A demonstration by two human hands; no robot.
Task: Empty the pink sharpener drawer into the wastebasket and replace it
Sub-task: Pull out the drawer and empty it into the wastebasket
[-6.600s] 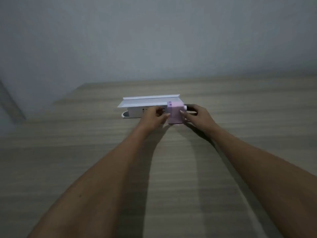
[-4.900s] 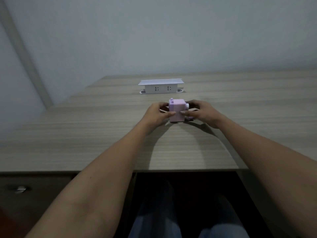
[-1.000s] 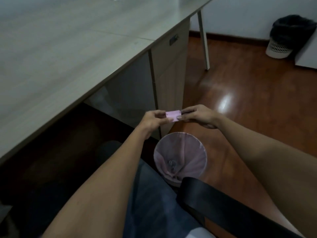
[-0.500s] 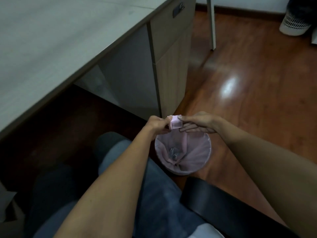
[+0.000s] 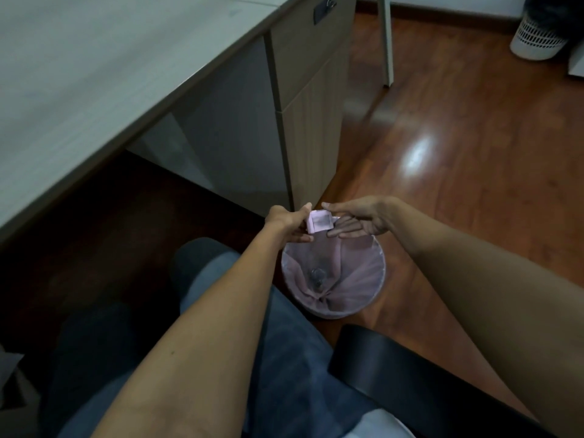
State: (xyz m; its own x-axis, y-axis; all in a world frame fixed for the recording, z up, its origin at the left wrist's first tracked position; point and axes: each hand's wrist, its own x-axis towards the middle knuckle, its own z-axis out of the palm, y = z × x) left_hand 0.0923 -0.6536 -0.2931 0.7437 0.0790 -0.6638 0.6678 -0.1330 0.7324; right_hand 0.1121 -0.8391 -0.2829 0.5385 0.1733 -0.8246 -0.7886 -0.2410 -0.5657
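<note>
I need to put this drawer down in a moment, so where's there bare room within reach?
The desk top is bare across all its visible part, up to the edge above the cabinet. The wood floor right of the cabinet is also open. It is crowded around the wastebasket, hemmed in by both hands, your knee and the black armrest.

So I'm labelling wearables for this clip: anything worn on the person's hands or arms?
Nothing visible. The left hand and right hand are bare, without gloves, rings or watch. Both forearms are uncovered; no sleeve enters the view.
</note>
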